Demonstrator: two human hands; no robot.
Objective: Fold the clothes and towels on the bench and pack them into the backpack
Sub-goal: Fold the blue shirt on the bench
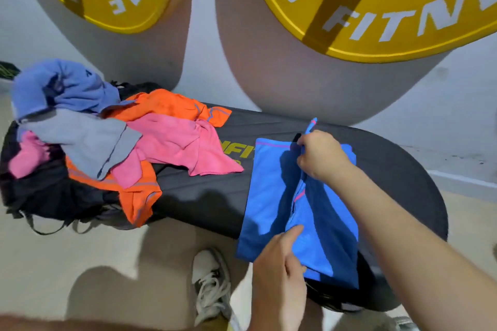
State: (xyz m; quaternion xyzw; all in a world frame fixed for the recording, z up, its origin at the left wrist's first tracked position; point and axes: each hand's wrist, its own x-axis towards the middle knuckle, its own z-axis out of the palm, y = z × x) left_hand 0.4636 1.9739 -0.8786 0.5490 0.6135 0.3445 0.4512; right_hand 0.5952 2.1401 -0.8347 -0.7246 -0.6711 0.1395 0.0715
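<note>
Two hands are on the blue garment (269,196). It lies across the right end of the desk (201,191), with its near edge hanging over the side toward you.

At 6 o'clock your left hand (279,266) lays a straight forefinger on the cloth near the lower end of the fold. The other fingers are curled, and I cannot tell whether they catch any fabric. Farther out, toward 1 o'clock from it, your right hand (322,156) pinches the raised ridge of fabric at the garment's far edge.

I judge the step to be a lengthwise fold. To do it well:
- Use the forefinger as the anchor.
- Draw the pinched edge taut along the line between your hands.
- Lay it over so the pink-stitched hems meet.
- Smooth outward from the crease before letting go.
- Pull the overhanging part onto the desk so its weight does not drag the fold askew.

At 9 o'clock sits the unfolded heap. A pink towel (183,142) lies just beside the blue garment, with an orange garment (172,105) under and behind it. A grey piece (80,137) and a lilac-blue towel (53,88) are at 10 o'clock. The black backpack (40,196) lies under that heap at the desk's left end, largely buried, so packing looks far off.

At 12 o'clock, yellow weight plates (376,8) hang on the wall.
</note>
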